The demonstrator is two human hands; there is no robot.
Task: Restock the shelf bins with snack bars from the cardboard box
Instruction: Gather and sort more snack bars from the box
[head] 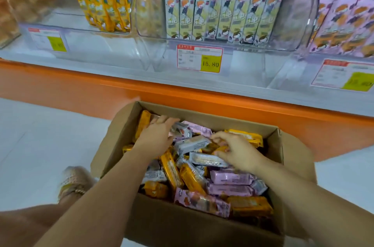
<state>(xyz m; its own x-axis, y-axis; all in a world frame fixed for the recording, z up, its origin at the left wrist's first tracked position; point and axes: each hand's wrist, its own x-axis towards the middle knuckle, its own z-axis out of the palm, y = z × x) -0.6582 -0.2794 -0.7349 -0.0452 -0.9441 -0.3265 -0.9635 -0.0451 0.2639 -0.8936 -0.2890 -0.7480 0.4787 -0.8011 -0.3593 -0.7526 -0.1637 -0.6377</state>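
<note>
In front of you the shelf (pixel 202 95) carries clear bins (pixel 303 14), partly filled. Below it the cardboard box (pixel 202 230) sits on the floor, heaped with loose snack bars (pixel 230 178). Your left hand (pixel 157 135) lies with fingers stretched over the far bars, gripping nothing. Your right hand (pixel 238 151) curls into the pile; you cannot tell whether it holds one.

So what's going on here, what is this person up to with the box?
A person is reaching with both hands into an open cardboard box of mixed snack bars on the floor before the shelf. The left hand lies over bars at the far side; the right hand curls its fingers among silver and orange ones, though a firm hold isn't clear. The clear shelf bins above hold upright bars. No bar is lifted clear of the box.
</note>
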